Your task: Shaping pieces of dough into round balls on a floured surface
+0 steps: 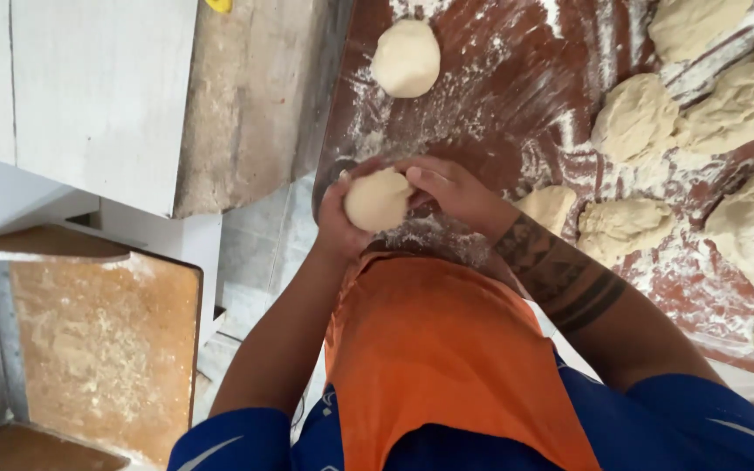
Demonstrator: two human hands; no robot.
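A round ball of pale dough (378,200) sits between both my hands just above the near edge of a floured reddish-brown table (517,78). My left hand (335,218) cups it from the left and underneath. My right hand (448,186) wraps over its right side, fingers curled on the dough. A second smooth dough ball (406,58) rests on the table farther away. I wear an orange apron (434,349) over a blue shirt.
Several rough dough lumps (634,118) lie on the table's right side, with loose flour scattered around. A white cabinet (80,87) stands at the left, a floury wooden board (102,349) below it, and tiled floor (259,253) between.
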